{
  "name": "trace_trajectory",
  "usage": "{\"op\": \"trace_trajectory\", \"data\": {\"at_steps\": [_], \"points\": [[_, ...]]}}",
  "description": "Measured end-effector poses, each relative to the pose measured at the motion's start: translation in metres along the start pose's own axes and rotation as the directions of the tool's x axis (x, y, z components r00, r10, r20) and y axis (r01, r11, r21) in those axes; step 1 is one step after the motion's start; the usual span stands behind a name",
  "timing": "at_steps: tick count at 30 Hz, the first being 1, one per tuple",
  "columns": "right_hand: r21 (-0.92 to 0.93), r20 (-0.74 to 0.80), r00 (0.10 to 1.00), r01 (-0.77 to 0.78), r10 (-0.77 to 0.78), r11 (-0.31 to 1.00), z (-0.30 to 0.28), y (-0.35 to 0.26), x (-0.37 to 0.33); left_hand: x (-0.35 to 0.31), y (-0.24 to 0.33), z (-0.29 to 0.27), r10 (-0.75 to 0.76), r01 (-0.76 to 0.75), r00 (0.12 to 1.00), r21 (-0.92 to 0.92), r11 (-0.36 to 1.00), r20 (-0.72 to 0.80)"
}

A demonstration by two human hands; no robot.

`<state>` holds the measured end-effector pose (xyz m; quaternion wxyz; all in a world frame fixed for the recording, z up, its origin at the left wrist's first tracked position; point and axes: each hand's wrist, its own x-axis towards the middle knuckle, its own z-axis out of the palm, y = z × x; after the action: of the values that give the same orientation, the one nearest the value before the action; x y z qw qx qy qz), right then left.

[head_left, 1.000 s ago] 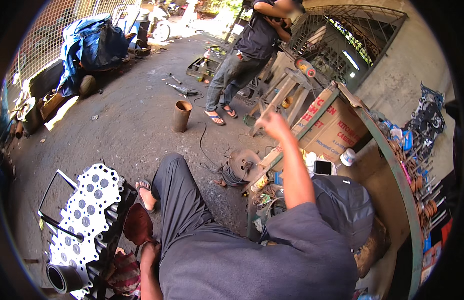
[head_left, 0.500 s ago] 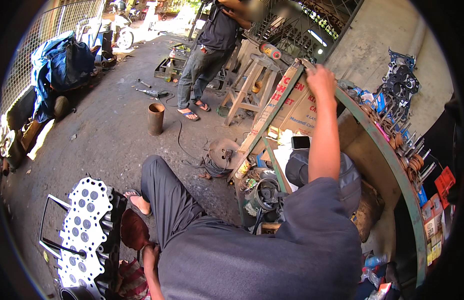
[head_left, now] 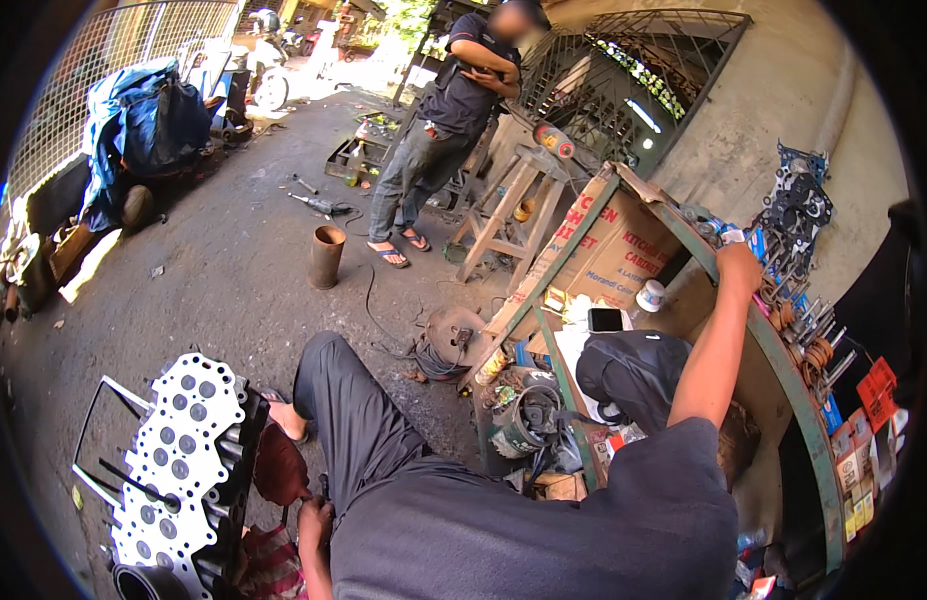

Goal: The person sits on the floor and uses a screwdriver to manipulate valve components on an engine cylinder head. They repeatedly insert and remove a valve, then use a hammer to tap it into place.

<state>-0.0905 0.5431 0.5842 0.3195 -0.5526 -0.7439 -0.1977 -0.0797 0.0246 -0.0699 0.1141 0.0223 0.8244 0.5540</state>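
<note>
- My right hand (head_left: 739,265) is raised far out to the right, its fingers curled over the top edge of the green metal rack frame (head_left: 784,380); I cannot tell whether it pinches anything small there.
- The frame's long axis runs from that hand down toward the lower right, curving with the lens; hanging valves and springs (head_left: 809,340) sit just beyond the hand, so the right hand is the nearer one to them.
- My left hand (head_left: 314,520) is low beside my knee, closed loosely near a reddish rag (head_left: 276,465); its grip is partly hidden.
- Left of it stands a cylinder head with a white perforated gasket (head_left: 179,455) on its face.
- Inside the rack lie a dark bag (head_left: 634,375), a phone (head_left: 606,320), a white jar (head_left: 649,296) and a cardboard box (head_left: 614,245).
- A person (head_left: 439,140) stands well apart by a wooden stool (head_left: 509,215).
</note>
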Motion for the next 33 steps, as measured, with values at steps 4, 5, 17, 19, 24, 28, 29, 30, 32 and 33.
{"op": "trace_trajectory", "data": {"at_steps": [4,5,17,19,24,28,29,30,32,33], "points": [[0.035,0.048,0.998,0.042,-0.044,0.999,0.007,-0.008,0.011,-0.005,-0.001,0.000,0.030,-0.031,0.999,-0.058,0.998,-0.013],[0.029,0.056,0.998,0.040,-0.041,0.999,0.008,-0.010,0.013,-0.005,-0.001,0.000,0.026,-0.027,0.999,-0.027,0.999,-0.019],[0.024,0.037,0.998,-0.042,0.041,0.999,-0.009,0.000,0.000,-0.002,-0.008,0.001,0.011,-0.012,0.999,-0.009,1.000,-0.041],[0.015,0.024,0.999,-0.046,0.046,0.999,-0.009,0.007,-0.003,-0.001,-0.008,0.001,0.025,-0.024,0.999,0.011,1.000,-0.045],[-0.012,-0.014,0.995,0.094,-0.095,0.995,0.002,0.016,-0.002,-0.001,-0.006,0.000,-0.019,0.019,1.000,-0.003,1.000,-0.023],[0.070,-0.037,0.972,0.233,-0.230,0.970,0.008,0.007,0.007,-0.003,-0.003,-0.003,-0.041,0.042,0.999,0.055,0.998,-0.024],[0.062,-0.018,0.973,0.230,-0.229,0.971,0.008,0.006,0.008,-0.004,-0.002,-0.003,-0.024,0.025,0.999,0.024,0.999,-0.023],[0.047,-0.044,0.969,0.244,-0.242,0.969,0.007,0.004,0.009,-0.004,-0.001,-0.004,0.010,-0.011,0.999,-0.013,1.000,-0.046],[0.016,-0.008,0.986,0.166,-0.166,0.986,0.006,0.006,0.009,-0.005,0.000,-0.004,-0.027,0.028,0.998,0.019,0.999,-0.051],[0.004,-0.038,0.988,0.150,-0.149,0.989,0.006,0.008,0.007,-0.006,0.000,-0.004,-0.018,0.019,0.998,0.020,1.000,-0.068]]}}
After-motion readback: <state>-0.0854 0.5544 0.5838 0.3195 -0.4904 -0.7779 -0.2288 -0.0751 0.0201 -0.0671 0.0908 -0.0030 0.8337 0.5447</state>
